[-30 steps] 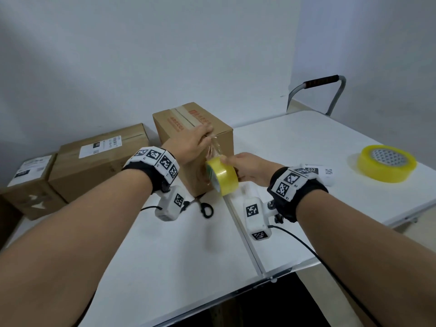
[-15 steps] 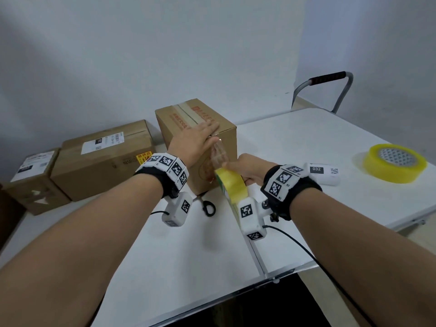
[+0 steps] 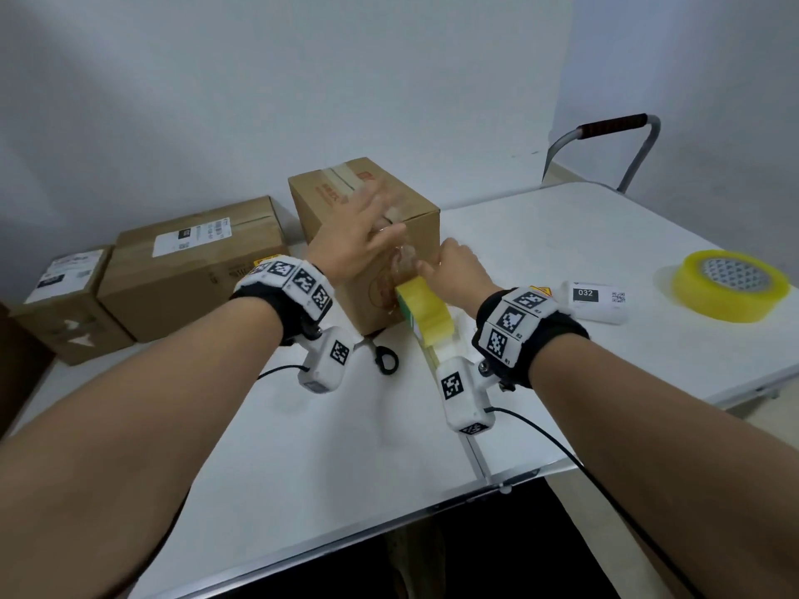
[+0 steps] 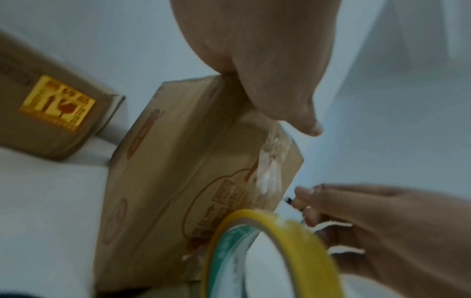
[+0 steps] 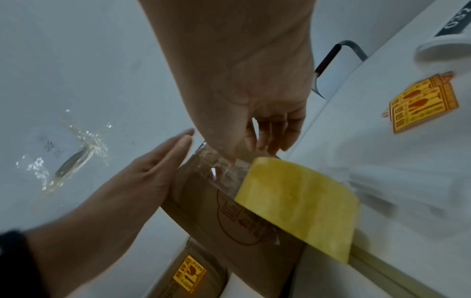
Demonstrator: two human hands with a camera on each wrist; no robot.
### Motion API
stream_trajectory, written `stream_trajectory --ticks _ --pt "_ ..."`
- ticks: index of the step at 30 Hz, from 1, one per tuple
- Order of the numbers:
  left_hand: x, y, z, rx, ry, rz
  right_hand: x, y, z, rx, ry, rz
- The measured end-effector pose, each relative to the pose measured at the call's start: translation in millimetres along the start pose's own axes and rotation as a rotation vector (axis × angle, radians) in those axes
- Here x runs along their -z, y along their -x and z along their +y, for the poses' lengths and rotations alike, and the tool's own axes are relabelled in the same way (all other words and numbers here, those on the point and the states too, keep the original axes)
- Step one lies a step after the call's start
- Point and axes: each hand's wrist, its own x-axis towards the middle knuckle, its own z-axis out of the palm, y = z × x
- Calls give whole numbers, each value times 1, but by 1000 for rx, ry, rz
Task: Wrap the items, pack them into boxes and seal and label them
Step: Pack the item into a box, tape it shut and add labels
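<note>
A small cardboard box (image 3: 346,201) stands mid-table, with old tape across its top. My left hand (image 3: 359,235) lies flat on the box's top near edge, fingers straight, pressing down clear tape. My right hand (image 3: 449,270) grips a yellow tape roll (image 3: 426,309) against the box's near side, low down by the table. A crinkled clear strip (image 4: 267,173) runs from the roll up to the top edge under the left palm (image 4: 267,60). In the right wrist view the roll (image 5: 300,201) sits on the box face (image 5: 211,221), below my right fingers (image 5: 270,133).
Two labelled boxes (image 3: 190,270) (image 3: 65,296) stand at the left against the wall. Scissors (image 3: 385,356) lie by the box's near corner. To the right are a white label unit marked 032 (image 3: 596,300), yellow stickers (image 5: 423,100) and a second tape roll (image 3: 730,283). A cart handle (image 3: 605,136) rises behind.
My left hand went from pinching the tape end at the box's top edge to lying flat on the top. My right hand drew the roll down the near side.
</note>
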Motion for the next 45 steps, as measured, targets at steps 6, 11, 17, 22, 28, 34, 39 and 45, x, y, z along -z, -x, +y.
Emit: stream_trajectory --ticks 6,11,17,22,28,34,39,45 --pt "-3 78 -25 614 221 246 3 22 -13 140 -276 179" --pt "-45 123 -31 498 123 -433 -12 30 -27 155 -345 -154" --pt "-43 134 -23 486 44 -527 -30 38 -27 76 -287 -492" --pt "-33 141 -1 521 68 -732 -49 42 -33 89 27 -522" --pt "-31 159 4 666 338 -566 -66 61 -36 154 607 -613" --pt "-26 182 -13 829 424 -350 -85 72 -33 218 741 -593" --pt "-21 190 -22 928 514 -217 -82 67 -33 240 816 -521" --pt "-21 182 -21 1023 696 -51 -50 63 -41 114 290 -681"
